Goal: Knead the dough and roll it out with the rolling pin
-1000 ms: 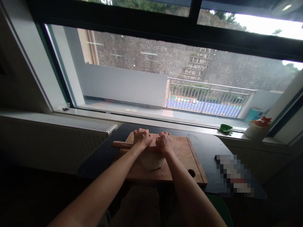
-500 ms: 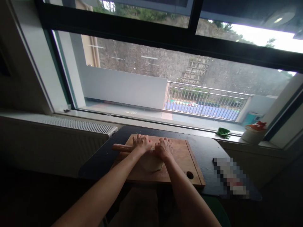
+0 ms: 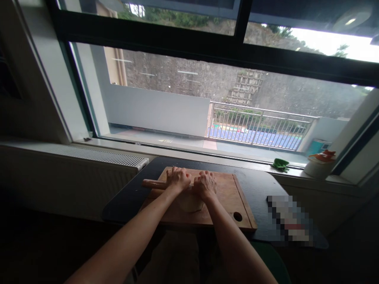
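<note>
A wooden rolling pin [image 3: 154, 184] lies crosswise over a flattened piece of pale dough [image 3: 191, 203]. My left hand [image 3: 178, 178] is closed around the pin left of its middle, and its left end sticks out past that hand. Close beside it, my right hand [image 3: 205, 184] grips the pin on the right, covering that end. Beneath everything is a wooden cutting board [image 3: 225, 201] with a round hole near its front right corner. My forearms and hands hide part of the dough.
The board rests on a dark table [image 3: 257, 185] below a window. A blurred-out flat item [image 3: 290, 219] lies at the table's right. On the sill are a green object [image 3: 280, 165] and a pale pot [image 3: 318, 167]. A white radiator [image 3: 74, 177] stands at left.
Both hands keep their hold on the rolling pin, which has hardly moved. The view has shifted very slightly.
</note>
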`<state>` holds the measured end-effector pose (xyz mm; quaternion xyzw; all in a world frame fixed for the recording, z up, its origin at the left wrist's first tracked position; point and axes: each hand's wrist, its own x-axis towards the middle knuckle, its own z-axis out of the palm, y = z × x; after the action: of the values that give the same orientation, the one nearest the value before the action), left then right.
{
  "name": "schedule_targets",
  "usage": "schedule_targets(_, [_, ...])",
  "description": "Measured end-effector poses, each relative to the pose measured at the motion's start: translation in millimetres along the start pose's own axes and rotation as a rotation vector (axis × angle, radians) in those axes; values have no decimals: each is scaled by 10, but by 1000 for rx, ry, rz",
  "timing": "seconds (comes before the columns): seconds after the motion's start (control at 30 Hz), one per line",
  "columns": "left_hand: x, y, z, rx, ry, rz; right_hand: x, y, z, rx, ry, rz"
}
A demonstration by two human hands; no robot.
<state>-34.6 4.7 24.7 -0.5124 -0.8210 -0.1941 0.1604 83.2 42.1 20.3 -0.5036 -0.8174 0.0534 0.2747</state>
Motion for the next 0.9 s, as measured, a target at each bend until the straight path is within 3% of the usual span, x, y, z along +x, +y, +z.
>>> schedule_targets(0.2, [224,16,-22,-13,-94,15,282,40,80,-23,-44,15])
schedule_targets(0.43, [418,-34,172,-20,-56,32,467,81,142,-3,-44,20])
schedule_targets(0.7, [249,-12,84,-6,-93,22,310,58,78,-11,-104,67])
schedule_targets(0.9, [68,3,7,-15,-76,-15,109,27,17,8,-70,67])
